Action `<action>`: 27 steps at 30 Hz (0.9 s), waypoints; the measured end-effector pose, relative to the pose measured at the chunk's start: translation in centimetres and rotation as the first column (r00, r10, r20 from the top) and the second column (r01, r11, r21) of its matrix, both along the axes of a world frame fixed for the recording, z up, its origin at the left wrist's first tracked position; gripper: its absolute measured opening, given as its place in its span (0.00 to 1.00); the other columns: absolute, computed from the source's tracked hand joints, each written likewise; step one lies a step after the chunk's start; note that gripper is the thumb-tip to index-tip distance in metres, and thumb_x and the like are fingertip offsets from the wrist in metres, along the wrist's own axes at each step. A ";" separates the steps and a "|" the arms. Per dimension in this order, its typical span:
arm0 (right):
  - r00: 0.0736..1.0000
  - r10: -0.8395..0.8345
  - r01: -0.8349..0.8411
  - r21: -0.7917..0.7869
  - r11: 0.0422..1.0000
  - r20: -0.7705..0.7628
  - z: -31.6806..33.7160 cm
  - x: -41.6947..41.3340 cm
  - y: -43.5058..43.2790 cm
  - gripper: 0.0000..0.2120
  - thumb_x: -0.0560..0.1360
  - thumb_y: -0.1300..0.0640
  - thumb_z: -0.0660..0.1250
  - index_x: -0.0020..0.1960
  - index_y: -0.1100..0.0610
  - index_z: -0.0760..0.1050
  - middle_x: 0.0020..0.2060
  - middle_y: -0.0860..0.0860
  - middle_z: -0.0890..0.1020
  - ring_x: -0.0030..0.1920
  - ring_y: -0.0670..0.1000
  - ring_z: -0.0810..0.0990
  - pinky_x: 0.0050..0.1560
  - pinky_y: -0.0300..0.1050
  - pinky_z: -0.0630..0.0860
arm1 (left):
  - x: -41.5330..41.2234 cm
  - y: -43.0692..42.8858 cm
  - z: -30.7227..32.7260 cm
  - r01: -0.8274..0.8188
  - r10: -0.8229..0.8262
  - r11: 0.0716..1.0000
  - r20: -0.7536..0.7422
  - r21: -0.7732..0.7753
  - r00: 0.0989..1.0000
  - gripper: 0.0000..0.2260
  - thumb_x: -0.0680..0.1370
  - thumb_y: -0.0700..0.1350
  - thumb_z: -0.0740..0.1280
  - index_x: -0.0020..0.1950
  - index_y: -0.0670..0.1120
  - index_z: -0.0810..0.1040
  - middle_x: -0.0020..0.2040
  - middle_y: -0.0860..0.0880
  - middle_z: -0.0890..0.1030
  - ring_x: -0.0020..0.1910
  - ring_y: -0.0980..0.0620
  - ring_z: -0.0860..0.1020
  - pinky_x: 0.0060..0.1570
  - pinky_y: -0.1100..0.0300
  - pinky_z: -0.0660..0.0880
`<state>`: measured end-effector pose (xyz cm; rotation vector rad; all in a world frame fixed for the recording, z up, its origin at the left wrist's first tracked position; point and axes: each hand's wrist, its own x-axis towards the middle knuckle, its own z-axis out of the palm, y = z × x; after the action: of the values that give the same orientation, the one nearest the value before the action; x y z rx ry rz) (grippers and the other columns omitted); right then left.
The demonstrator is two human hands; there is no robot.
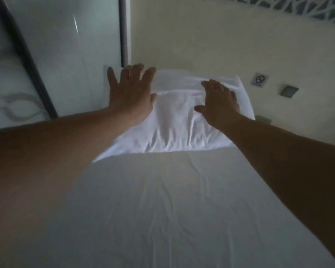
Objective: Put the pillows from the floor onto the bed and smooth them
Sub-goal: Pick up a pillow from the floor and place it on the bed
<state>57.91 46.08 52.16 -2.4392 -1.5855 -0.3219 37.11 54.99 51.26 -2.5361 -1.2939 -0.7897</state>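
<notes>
We had the white pillow [182, 120] at the head of the bed [162, 209], against the wall. Our left hand [131, 93] and right hand [219, 102] lay spread flat, gripping nothing. Best to sweep outward evenly, flattening the central creases.

No readable words or numbers are showing; a small wall plate [260, 80] beside the bed is displaying a red no-smoking symbol.

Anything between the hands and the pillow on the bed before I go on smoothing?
Nothing visible. The pillow lies at the head of the bed. The left hand is spread open over its left edge and the right hand over its right part; actual contact is unclear.
</notes>
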 end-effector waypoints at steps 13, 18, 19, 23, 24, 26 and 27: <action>0.988 0.033 -0.062 -0.198 0.978 -0.150 -7.3 -7.1 -3.3 0.27 0.73 0.45 0.68 0.68 0.50 0.64 0.65 0.53 0.73 0.61 0.57 0.73 0.58 0.53 0.69 | -7.7 -3.0 -8.6 0.002 -0.077 0.933 -0.192 -0.361 0.978 0.27 0.76 0.59 0.57 0.72 0.51 0.56 0.72 0.45 0.66 0.70 0.42 0.63 0.70 0.35 0.50; 0.982 0.058 -0.093 -0.190 0.977 -0.182 -7.4 -11.2 -4.6 0.27 0.73 0.46 0.69 0.68 0.49 0.64 0.64 0.53 0.73 0.61 0.57 0.73 0.55 0.53 0.70 | -10.3 -5.2 -8.3 0.037 -0.098 0.921 -0.140 -0.387 0.985 0.26 0.77 0.58 0.56 0.72 0.51 0.56 0.71 0.44 0.67 0.69 0.41 0.65 0.70 0.35 0.49; 0.981 0.058 -0.095 -0.198 0.975 -0.185 -7.4 -12.1 -5.1 0.27 0.73 0.46 0.68 0.68 0.49 0.64 0.64 0.53 0.73 0.61 0.57 0.73 0.54 0.53 0.70 | -10.9 -5.8 -8.3 0.043 -0.101 0.917 -0.127 -0.396 0.987 0.26 0.77 0.58 0.56 0.72 0.51 0.57 0.70 0.44 0.68 0.68 0.41 0.66 0.70 0.36 0.50; 0.973 0.043 -0.098 -0.235 0.967 -0.227 -8.0 -16.4 -7.8 0.27 0.73 0.45 0.69 0.69 0.49 0.63 0.65 0.52 0.73 0.62 0.57 0.72 0.55 0.53 0.70 | -14.8 -9.8 -9.3 0.053 -0.105 0.889 -0.091 -0.455 0.990 0.26 0.77 0.58 0.57 0.72 0.51 0.57 0.68 0.44 0.71 0.66 0.41 0.69 0.70 0.39 0.55; 0.969 0.043 -0.103 -0.240 0.965 -0.243 -8.3 -17.9 -8.8 0.28 0.73 0.45 0.69 0.69 0.49 0.63 0.65 0.52 0.72 0.62 0.57 0.72 0.56 0.53 0.70 | -16.1 -11.2 -9.6 0.054 -0.104 0.879 -0.080 -0.475 0.991 0.26 0.77 0.58 0.57 0.72 0.51 0.57 0.68 0.44 0.71 0.66 0.41 0.69 0.70 0.39 0.55; 0.962 0.054 -0.124 -0.253 0.959 -0.267 -8.7 -21.3 -11.3 0.28 0.73 0.45 0.68 0.69 0.49 0.63 0.65 0.52 0.73 0.62 0.57 0.73 0.56 0.53 0.70 | -19.1 -14.6 -10.5 0.050 -0.096 0.847 -0.059 -0.529 0.994 0.25 0.77 0.58 0.57 0.72 0.51 0.58 0.68 0.45 0.72 0.66 0.42 0.70 0.70 0.40 0.57; 0.958 0.058 -0.136 -0.267 0.954 -0.280 -9.1 -23.3 -12.8 0.28 0.73 0.46 0.68 0.69 0.49 0.63 0.64 0.52 0.73 0.61 0.56 0.73 0.56 0.53 0.70 | -20.8 -16.6 -11.1 0.044 -0.088 0.823 -0.051 -0.566 0.995 0.25 0.77 0.58 0.57 0.72 0.50 0.59 0.68 0.45 0.72 0.65 0.42 0.70 0.70 0.40 0.57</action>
<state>34.66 33.27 43.09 -2.4589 -1.7192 0.2654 16.28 38.43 40.17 -3.0364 -1.6137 -0.3379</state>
